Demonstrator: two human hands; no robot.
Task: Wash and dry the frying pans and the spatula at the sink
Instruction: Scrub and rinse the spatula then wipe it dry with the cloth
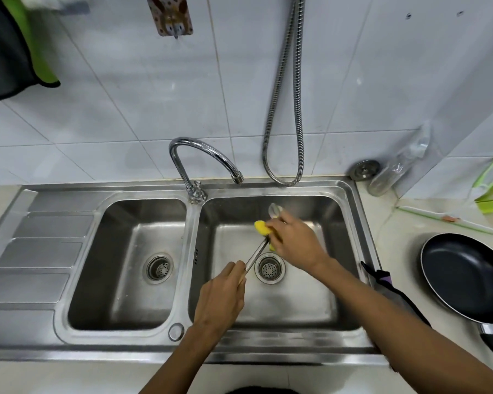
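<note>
Fingers (237,269), left hand (222,294): curled tight round handle of spatula (257,252), held over right basin of sink (350,200). Right hand (295,241): pinching yellow sponge (261,227) against far end of shaft, near blade. Scrubbing stage, by the look of it; rinse and drying likely still to do. One frying pan (464,275) on right counter, apart from sink; washed or not, cannot tell. No second pan in view.
</note>
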